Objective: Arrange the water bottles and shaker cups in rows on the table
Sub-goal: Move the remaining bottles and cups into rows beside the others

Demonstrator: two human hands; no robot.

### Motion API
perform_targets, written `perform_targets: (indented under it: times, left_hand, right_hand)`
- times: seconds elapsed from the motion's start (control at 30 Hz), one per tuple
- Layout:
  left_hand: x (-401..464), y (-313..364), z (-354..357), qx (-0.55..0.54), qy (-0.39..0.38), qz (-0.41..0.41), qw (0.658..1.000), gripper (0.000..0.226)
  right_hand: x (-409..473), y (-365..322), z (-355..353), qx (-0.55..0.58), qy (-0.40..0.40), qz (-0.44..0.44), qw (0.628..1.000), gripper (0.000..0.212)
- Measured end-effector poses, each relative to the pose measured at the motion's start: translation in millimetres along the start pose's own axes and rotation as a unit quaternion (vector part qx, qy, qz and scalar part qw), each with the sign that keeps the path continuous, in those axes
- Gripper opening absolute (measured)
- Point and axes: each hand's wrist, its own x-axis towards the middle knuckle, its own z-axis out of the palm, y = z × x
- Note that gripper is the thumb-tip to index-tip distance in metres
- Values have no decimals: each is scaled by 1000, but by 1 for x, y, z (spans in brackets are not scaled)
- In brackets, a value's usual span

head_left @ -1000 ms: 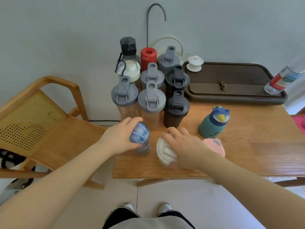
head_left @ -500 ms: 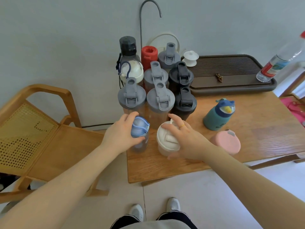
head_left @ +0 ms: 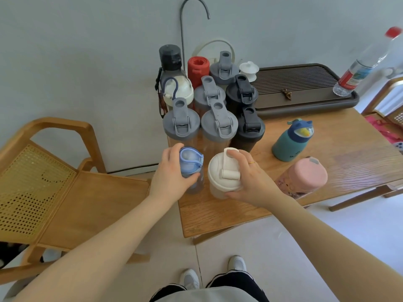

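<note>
While upright, blue-lidded bottle (head_left: 191, 170) and cream shaker (head_left: 223, 173) under curled hands.

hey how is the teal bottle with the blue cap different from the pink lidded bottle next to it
The teal bottle has a dark blue cap with a yellow spout; the pink bottle has a flat pink lid. The teal body is opaque and plain, the pink one see-through with a pattern. The teal bottle stands farther back, the pink at the table's front edge. Both stand loose on the right, outside the rows, untouched by either hand.

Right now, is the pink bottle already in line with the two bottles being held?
No, the pink bottle stands apart on the right, untouched by either hand.
</note>
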Motion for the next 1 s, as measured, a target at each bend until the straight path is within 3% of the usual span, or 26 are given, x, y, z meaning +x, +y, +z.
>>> perform_targets:
  times: [0.17, 0.3, 0.43, 0.57, 0.67, 0.73, 0.8, 0.9, 1.0]
  left_hand:
    - [3, 7, 0, -27, -53, 28, 998, 71]
    - [3, 14, -7, -55, -51, 75, 994, 67]
    - [11, 30, -11, -44, -37, 131, 990, 70]
    - [16, 34, 1, 11, -57, 100, 993, 71]
    - [13, 32, 15, 33, -78, 42, 996, 73]
    - [13, 33, 22, 23, -72, -2, 997, 74]
    - [15, 37, 28, 8, -58, -27, 998, 74]
    - [18, 46, 35, 5, -41, -40, 998, 66]
    - [19, 57, 44, 3, -27, -51, 998, 64]
  right_hand:
    - [-2, -4, -5, -27, 6, 16, 999, 98]
    - [-1, 8, -19, -100, 1, 37, 994, 102]
    - [-3, 19, -31, -192, -19, -4, 981, 104]
    - [6, 22, -41, -256, -52, -65, 963, 101]
    - [18, 31, -71, -149, -79, -81, 982, 90]
    - [32, 55, -97, -76, 11, -43, 996, 71]
    - [46, 89, -118, -122, 85, 60, 987, 60]
    - [57, 135, -125, -172, -1, 252, 952, 66]
    - [63, 158, -117, -125, -42, 258, 957, 67]
